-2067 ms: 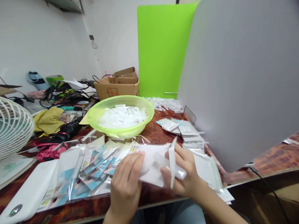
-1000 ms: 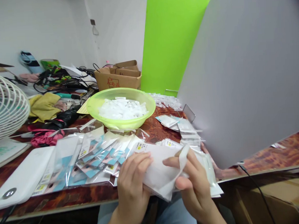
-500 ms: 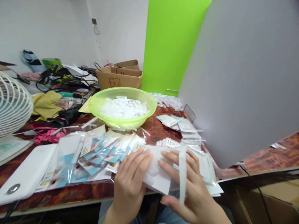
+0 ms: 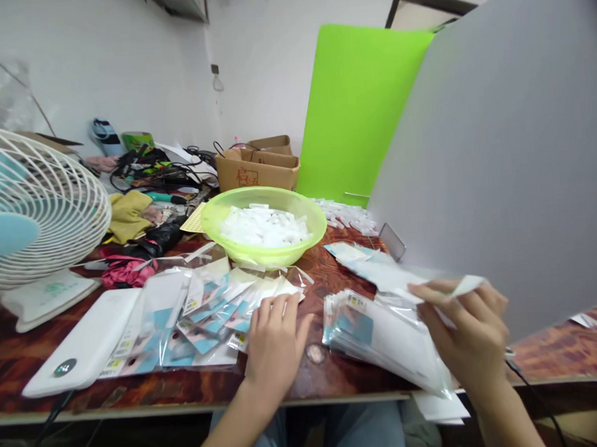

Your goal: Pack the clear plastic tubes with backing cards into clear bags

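Observation:
My left hand (image 4: pixel 276 341) rests with its fingers extended on the near right edge of a spread of clear-bagged cards (image 4: pixel 215 308) in white and pale blue. Nothing is gripped in it. My right hand (image 4: pixel 464 321) is closed, pinching the edge of a blurred white card (image 4: pixel 394 278) between thumb and fingers. A white strip (image 4: pixel 468 285) also shows between its fingers. Below that card lies a stack of clear plastic packets (image 4: pixel 384 332). Behind, several loose white-and-blue cards (image 4: pixel 347 251) lie partly covered.
A yellow-green bowl (image 4: pixel 265 255) holds small white pieces, with more white pieces (image 4: pixel 345 216) behind it. At left stand a white fan (image 4: pixel 42 217) and a white power bank (image 4: pixel 85 345). A grey panel (image 4: pixel 496 173) borders the right side; cardboard boxes (image 4: pixel 258 169) sit behind.
The white packet that both hands held over the table edge has left them. My right hand has moved right to a card; my left hand has come down onto the bagged cards. The view has shifted.

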{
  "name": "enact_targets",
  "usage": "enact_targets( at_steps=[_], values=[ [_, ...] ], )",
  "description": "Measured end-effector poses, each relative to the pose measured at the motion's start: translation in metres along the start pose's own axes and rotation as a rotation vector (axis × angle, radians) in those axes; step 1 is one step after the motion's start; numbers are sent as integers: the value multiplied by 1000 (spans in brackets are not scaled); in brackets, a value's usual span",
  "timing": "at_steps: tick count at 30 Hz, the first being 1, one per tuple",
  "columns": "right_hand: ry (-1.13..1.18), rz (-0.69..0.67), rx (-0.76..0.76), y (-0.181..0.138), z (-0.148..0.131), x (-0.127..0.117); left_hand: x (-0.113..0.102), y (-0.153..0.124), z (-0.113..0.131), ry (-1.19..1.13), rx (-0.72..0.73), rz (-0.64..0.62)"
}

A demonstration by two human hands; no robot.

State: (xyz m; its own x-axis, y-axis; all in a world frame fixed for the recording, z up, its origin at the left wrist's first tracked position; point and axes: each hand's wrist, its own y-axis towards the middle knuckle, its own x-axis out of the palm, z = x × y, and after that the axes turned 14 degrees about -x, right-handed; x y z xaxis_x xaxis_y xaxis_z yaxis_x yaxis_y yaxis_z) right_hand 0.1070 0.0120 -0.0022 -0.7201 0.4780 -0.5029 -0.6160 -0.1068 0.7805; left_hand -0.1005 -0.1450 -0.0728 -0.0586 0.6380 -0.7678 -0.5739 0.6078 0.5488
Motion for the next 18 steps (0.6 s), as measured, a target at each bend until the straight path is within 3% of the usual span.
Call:
enact_targets(
  at_steps=[2,4,9,13,15,18],
  values=[
    [-211,-72,8,-10,8,13,7,7,-2,114,-47,-26],
    [-259,-129,33,-21,6,22,13,12,-2,199,-63,-50],
    [-192,27,99,-30,-12,17,10,19,1,231,-3,-26],
    [-75,111,119,4,-10,11,-13,14,-1,89,85,80],
    [-12,124,142,32,-4,20,-20,6,-6,-115,107,157],
    [98,-108,274,80,8,53,-15,-11,-18,-474,118,290]
  ],
)
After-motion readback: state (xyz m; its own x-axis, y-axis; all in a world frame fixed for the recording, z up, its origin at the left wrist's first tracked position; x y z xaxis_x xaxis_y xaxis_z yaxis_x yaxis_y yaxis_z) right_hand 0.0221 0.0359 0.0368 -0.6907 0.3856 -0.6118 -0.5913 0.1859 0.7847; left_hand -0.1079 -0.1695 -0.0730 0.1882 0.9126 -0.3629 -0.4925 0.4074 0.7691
